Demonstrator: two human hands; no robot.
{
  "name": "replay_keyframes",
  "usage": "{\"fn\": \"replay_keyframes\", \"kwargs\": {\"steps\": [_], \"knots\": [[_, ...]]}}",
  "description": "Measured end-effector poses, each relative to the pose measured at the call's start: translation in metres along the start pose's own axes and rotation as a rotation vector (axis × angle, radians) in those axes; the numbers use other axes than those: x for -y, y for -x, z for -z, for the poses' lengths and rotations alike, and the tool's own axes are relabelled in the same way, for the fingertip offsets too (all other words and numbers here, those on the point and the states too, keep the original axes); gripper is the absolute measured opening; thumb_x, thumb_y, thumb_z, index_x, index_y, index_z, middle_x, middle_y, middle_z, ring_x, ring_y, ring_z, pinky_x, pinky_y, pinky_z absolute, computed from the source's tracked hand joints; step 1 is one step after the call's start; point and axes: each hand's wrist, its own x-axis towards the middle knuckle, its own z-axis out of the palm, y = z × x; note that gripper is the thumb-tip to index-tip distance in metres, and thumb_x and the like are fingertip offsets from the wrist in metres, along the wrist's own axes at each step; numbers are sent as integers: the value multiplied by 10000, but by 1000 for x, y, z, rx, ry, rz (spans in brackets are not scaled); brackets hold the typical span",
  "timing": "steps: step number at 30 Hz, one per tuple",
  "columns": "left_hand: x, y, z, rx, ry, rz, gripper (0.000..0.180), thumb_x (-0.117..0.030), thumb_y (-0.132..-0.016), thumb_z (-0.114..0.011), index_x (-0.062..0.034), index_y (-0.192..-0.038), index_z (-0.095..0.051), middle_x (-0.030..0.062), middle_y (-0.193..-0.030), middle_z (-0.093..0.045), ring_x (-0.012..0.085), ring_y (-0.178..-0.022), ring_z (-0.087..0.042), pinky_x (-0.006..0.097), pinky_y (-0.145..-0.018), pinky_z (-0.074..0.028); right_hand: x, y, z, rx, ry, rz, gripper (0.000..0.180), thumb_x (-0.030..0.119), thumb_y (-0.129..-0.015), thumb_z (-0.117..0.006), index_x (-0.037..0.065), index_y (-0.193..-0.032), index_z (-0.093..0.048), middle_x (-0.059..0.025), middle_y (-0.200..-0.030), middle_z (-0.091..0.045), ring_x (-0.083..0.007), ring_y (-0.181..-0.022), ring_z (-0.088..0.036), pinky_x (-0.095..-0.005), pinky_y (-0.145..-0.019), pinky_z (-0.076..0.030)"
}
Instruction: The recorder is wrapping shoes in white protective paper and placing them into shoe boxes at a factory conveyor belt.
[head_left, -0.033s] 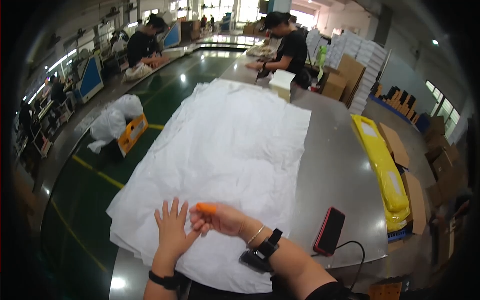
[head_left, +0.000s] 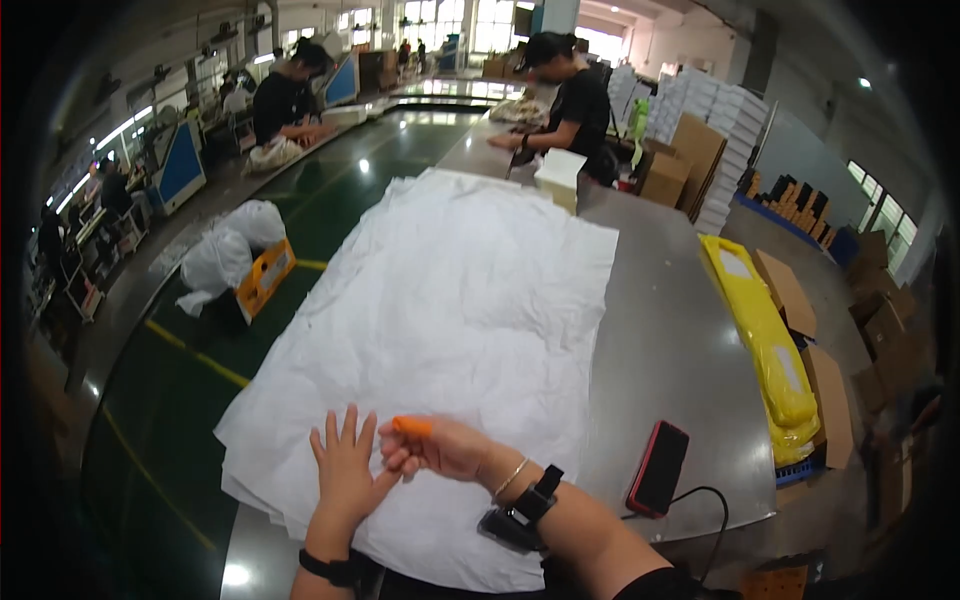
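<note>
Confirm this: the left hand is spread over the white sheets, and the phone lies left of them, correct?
No: the head view shows the phone right of the white sheets. The left hand is spread over them.

White sheets [head_left: 455, 290]: piled loosely in several thin layers; cloth or paper, hard to tell.
Creases: shallow, all over, with sharper folds toward the right side.
Near left corner: ragged, stepped out of line layer by layer.
Far right corner: pointed, fairly neat.
Spread: flat, longer from near to far than across.
Tabletop [head_left: 660, 320]: grey metal, visible to the right; bordered on the left by green surface [head_left: 160, 450].
</note>
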Motion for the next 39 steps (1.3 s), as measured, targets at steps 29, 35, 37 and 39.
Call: {"fn": "replay_keyframes", "kwargs": {"steps": [29,35,37,39], "knots": [[9,7,-8,-51,-37,-10,774,-502,-695,-642,-114,-1329,-428,198,-1408,-326,442,-1300,-243,648,-1001,-137,-6,1,2,74,20,64,323,222,-969,-400,-25,-1139,-520,-129,-949,-620,-223,-833,-619,-316,-744,-505],[-3,-5,-15,-62,-67,10,777,-519,-716,-613,-127,-1351,-396,194,-1417,-313,434,-1295,-260,634,-1002,-171,3,12,10,86,28,51,304,214,-969,-397,-26,-1082,-545,-156,-926,-632,-266,-856,-627,-336,-731,-521],[-6,-8,-13,-69,-30,-61,761,-511,-748,-587,-132,-1369,-363,191,-1423,-302,431,-1298,-254,626,-1006,-168,8,14,7,22,-19,91,322,226,-971,-392,-36,-1083,-544,-157,-924,-634,-258,-842,-630,-330,-727,-525],[0,-5,-10,-56,-44,-28,754,-507,-760,-578,-133,-1374,-352,190,-1425,-297,430,-1301,-248,622,-1009,-163,9,11,-3,36,-2,75,329,229,-973,-389,-42,-1086,-540,-158,-932,-633,-250,-840,-630,-323,-727,-526]]}}
